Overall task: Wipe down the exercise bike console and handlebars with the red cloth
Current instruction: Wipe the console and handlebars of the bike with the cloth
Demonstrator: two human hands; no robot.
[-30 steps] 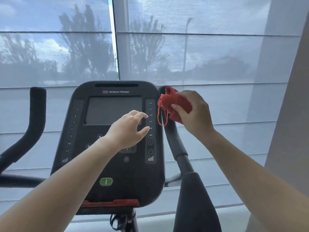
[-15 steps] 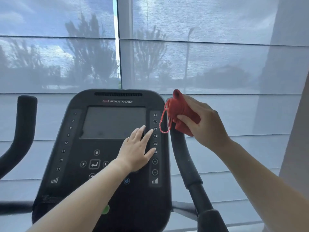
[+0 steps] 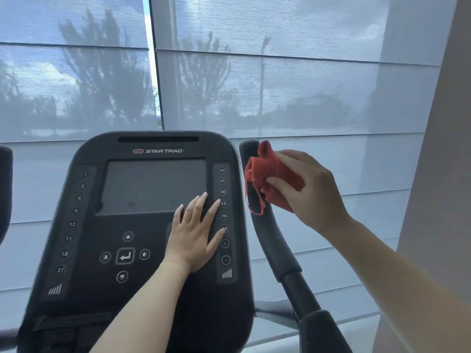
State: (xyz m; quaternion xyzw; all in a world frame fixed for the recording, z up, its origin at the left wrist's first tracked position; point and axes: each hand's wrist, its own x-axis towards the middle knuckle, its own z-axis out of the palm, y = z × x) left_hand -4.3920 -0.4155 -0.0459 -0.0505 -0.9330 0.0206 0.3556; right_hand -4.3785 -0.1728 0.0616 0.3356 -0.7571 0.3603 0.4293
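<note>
The black Star Trac console [image 3: 107, 245] of the exercise bike fills the lower left, with a dark screen and button columns. My left hand [image 3: 195, 234] lies flat on the console's right side, fingers straight over the screen's lower corner and the number column. My right hand [image 3: 309, 189] grips the bunched red cloth [image 3: 272, 178] and holds it against the top of the right handlebar [image 3: 270, 238], a black padded bar rising right of the console. A red loop of the cloth hangs across the bar. The left handlebar [image 3: 5, 189] shows only at the frame's left edge.
Sheer roller blinds [image 3: 280, 85] cover a window right behind the bike, with trees faintly visible outside. A pale wall or column [image 3: 438, 200] stands close on the right. The bike's frame and lower handlebar post [image 3: 316, 324] run down to the bottom right.
My left hand went from hovering with curled fingers to lying flat on the console. The right hand with the cloth stayed at the right handlebar's top. The view tilted upward.
</note>
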